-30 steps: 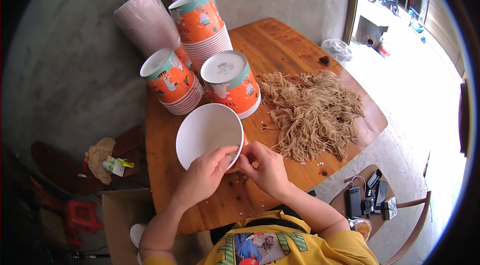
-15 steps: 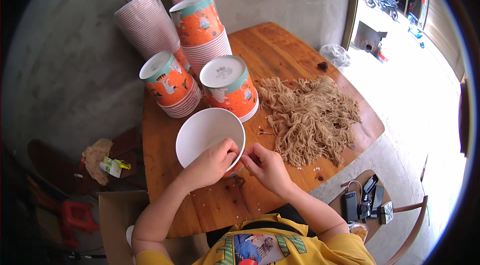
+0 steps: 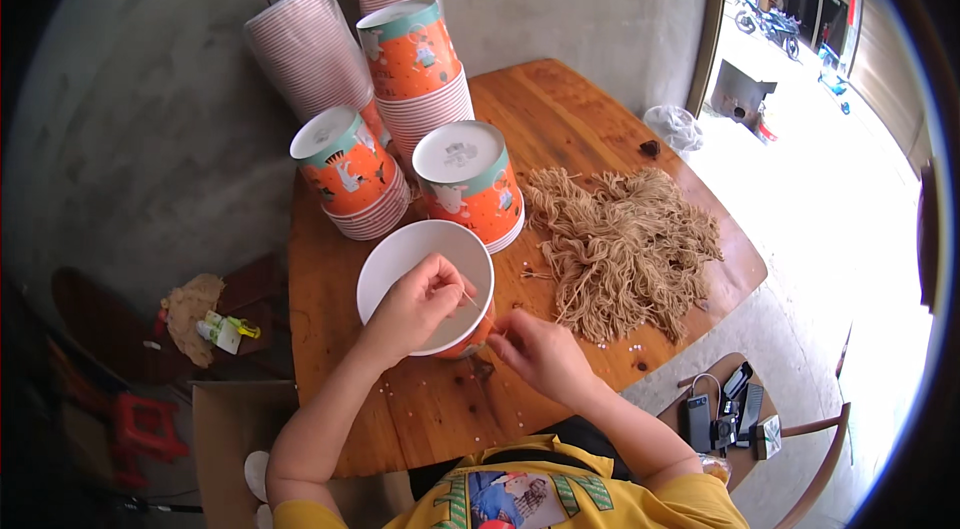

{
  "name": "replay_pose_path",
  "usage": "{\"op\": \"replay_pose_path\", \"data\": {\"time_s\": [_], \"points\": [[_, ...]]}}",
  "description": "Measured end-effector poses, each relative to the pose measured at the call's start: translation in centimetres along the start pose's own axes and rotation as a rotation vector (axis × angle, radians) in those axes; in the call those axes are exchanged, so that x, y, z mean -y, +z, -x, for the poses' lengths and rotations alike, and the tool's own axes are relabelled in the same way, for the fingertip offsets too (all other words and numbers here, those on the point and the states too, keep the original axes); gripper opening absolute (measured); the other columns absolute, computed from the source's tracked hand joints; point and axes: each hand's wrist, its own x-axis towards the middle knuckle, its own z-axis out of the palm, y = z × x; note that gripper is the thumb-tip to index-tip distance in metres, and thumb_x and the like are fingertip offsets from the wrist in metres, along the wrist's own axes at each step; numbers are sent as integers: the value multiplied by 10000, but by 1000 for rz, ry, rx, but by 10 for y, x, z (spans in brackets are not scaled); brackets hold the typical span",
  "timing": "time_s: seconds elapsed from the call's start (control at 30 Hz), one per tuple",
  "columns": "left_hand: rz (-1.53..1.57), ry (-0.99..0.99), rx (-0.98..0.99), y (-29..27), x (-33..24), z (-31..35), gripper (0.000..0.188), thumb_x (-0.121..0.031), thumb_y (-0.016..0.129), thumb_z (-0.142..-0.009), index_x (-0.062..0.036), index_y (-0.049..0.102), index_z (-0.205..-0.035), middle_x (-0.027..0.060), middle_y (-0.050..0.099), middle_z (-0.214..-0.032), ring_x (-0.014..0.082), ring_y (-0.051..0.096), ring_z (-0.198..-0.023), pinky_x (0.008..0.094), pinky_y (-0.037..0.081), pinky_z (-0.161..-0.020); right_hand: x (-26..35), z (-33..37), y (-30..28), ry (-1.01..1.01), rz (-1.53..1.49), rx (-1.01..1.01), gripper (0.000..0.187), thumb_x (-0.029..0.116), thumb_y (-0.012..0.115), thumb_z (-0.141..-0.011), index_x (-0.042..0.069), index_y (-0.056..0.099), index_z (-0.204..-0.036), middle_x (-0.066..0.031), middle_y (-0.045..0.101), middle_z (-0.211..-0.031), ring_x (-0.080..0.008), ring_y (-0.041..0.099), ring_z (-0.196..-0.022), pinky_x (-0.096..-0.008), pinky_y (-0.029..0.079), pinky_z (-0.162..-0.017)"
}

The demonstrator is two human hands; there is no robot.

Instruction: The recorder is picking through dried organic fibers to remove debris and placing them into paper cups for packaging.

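Wood tabletop [image 3: 545,99], brown, knotty. On it: upside-down orange tub stacks [image 3: 470,184] toward back left, one open tub [image 3: 388,264] upright in front, tan string heap [image 3: 625,254] at right, dark lump [image 3: 650,148] near right edge, white specks [image 3: 637,348] scattered.

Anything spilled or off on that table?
Yes: tiny white bits lie scattered on the wooden table, by the tan cord pile and near the open tub. Against neatly nested tubs, they look like loose litter; too small to identify.

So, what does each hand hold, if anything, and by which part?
Left hand: a thin strand, exact part unclear. Right hand: cannot be told.
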Motion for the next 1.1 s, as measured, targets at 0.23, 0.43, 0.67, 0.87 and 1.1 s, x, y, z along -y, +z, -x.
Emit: {"op": "replay_pose_path", "data": {"time_s": [0.23, 0.43, 0.67, 0.87, 1.1], "points": [[168, -104, -2, 9, -1, 5, 83, -151, 434, -1004, -79, 437, -963, 68, 612, -825, 92, 539, -709, 237, 456, -672, 17, 7, 18, -172, 79, 43, 177, 129, 633, -888, 70, 599, -1051, -133, 637, -910, -341, 646, -755, -419, 535, -627], [150, -179, 20, 13, -6, 5, 73, -159, 445, -1016, -95, 423, -990, 17, 545, -757, 62, 493, -658, 222, 427, -598, 21, 27, 32, 15, -222, 153, 132, 152, 587, -904, 60, 523, -973, -148, 622, -839, -356, 646, -730, -434, 531, -588], [-28, -90, 47, 20, -1, 5, 86, -178, 446, -1027, -96, 436, -1004, -14, 478, -750, 55, 458, -654, 222, 417, -599, 47, 15, 16, -301, 156, 405, 159, 198, 593, -905, 73, 540, -986, -110, 636, -749, -307, 650, -632, -407, 525, -520], [122, -59, 115, 23, 6, 1, 119, -182, 499, -1012, -69, 474, -1036, -18, 489, -777, 69, 481, -683, 229, 438, -654, 62, -39, -30, -338, 121, 534, 195, 255, 574, -928, 69, 592, -980, -126, 655, -749, -342, 651, -677, -455, 524, -598], [140, -200, 119, 14, -2, 3, 143, -147, 553, -989, -25, 552, -1063, 12, 596, -861, 71, 552, -726, 229, 472, -671, 26, -79, -59, -285, 32, 379, 156, 224, 575, -926, 76, 612, -960, -127, 675, -776, -340, 666, -761, -443, 525, -681]]}}
